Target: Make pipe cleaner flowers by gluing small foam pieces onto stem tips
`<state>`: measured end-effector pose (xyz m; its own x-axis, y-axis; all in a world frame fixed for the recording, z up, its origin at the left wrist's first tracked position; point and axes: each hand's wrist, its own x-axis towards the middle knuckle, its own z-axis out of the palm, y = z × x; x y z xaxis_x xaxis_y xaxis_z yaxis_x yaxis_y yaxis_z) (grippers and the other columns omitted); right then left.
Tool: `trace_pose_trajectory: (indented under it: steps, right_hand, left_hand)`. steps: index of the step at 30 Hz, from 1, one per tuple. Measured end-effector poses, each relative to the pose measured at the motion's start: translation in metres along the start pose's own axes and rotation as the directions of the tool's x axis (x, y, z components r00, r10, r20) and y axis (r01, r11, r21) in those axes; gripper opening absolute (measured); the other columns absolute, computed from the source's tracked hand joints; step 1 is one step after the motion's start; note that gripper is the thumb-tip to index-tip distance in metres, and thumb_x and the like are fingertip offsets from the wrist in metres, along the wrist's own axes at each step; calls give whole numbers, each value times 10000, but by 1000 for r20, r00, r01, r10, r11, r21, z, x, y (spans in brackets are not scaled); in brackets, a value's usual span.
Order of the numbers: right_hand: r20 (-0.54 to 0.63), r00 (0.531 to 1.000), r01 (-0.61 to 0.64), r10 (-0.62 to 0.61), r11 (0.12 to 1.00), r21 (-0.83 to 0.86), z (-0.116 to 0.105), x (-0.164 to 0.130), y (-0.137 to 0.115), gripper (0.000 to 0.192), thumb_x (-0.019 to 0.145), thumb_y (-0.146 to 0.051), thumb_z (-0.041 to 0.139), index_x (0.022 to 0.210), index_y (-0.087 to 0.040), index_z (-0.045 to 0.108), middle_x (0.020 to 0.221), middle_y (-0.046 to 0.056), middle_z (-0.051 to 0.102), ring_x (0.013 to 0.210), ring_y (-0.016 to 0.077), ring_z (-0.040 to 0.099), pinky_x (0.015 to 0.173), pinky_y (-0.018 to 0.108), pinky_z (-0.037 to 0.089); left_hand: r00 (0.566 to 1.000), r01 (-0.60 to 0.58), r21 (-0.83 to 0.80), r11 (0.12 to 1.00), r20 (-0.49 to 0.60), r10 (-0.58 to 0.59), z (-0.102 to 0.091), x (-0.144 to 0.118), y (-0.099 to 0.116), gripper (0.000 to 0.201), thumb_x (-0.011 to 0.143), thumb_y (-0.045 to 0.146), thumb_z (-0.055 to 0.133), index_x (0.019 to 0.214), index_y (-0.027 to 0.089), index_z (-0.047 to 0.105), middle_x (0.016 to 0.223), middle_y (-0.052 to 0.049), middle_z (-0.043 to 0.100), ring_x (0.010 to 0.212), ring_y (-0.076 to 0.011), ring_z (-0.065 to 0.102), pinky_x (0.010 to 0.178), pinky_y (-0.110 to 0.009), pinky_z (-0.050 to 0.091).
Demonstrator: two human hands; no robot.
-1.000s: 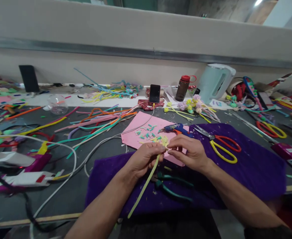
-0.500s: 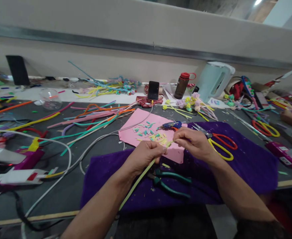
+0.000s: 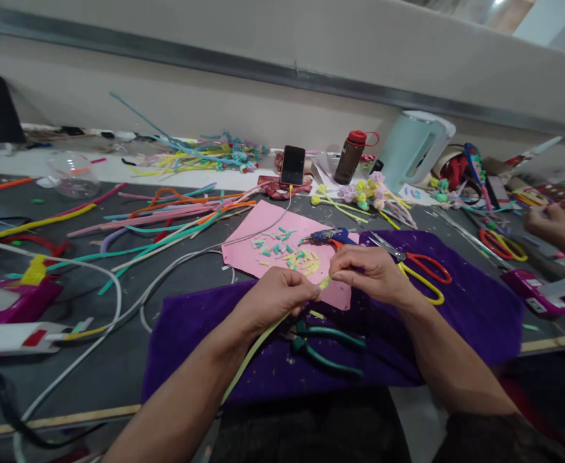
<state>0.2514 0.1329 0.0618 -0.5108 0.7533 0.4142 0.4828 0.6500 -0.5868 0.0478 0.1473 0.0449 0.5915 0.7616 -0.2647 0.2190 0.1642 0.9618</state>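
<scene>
Yellow-green stem in play, held above the front edge of the pink sheet, its long tail trailing down toward the near edge of the purple cloth; left hand has thumb and fingers clamped on it near the upper end; right hand pinches in from the other side, fingers together on the fuzzy tip, a short length showing between the two.

Just beyond, small cut pieces in yellow and teal lie scattered over the pink sheet; a blue tool rests at its far right; pliers with green handles sit on the cloth below the hands; scissors, one loop red, one yellow, lie right of the right hand.

Out across the dark table, coloured stems fan to the left; a phone, a bottle and a kettle line the back; far right, a co-worker's hand comes into view.
</scene>
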Motion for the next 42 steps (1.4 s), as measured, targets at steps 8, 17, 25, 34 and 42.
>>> trace_pose_trajectory:
  steps: [8, 17, 25, 34, 42]
  right_hand:
    - [46, 999, 27, -25, 999, -36, 0, 0, -2, 116, 842, -219, 519, 790, -162, 606, 757, 39, 610, 730, 122, 571, 669, 255, 448]
    - [102, 993, 65, -57, 994, -82, 1, -1, 2, 131, 858, -229, 497, 802, -181, 606, 805, 42, 620, 790, 131, 576, 712, 266, 455]
    - [137, 988, 78, -64, 992, -97, 1, -2, 2, 146, 861, -226, 492, 840, -181, 629, 853, 56, 637, 816, 137, 588, 727, 272, 471]
    - [57, 997, 64, -61, 997, -54, 0, -2, 1, 151, 834, -244, 537, 856, -190, 676, 831, 54, 669, 793, 146, 621, 707, 272, 497]
    - [-170, 966, -170, 195, 974, 153, -12, -5, 1, 246, 871, -254, 453, 997, -199, 657, 862, 33, 675, 610, 95, 596, 601, 242, 498]
  left_hand:
    - [1000, 9, 8, 1000, 4, -9, 0, 1, -2, 195, 670, 277, 568, 532, 140, 581, 393, 31, 458, 370, -64, 356, 411, -202, 248]
    - [1000, 11, 30, 999, 14, -11, 0, 2, -2, 188, 686, 278, 566, 570, 133, 596, 395, 38, 454, 368, -61, 355, 406, -198, 247]
    - [1000, 7, 44, 999, 10, -8, 0, 2, -4, 202, 688, 297, 571, 568, 136, 596, 404, 38, 461, 362, -60, 357, 400, -196, 250]
    - [1000, 10, 44, 999, 5, -10, -1, 3, -4, 209, 685, 305, 582, 575, 129, 603, 402, 30, 472, 369, -65, 368, 403, -199, 243]
    - [995, 87, -243, 966, 71, -72, -5, 1, 1, 248, 707, 356, 586, 672, 116, 642, 388, 32, 476, 309, -40, 293, 353, -185, 174]
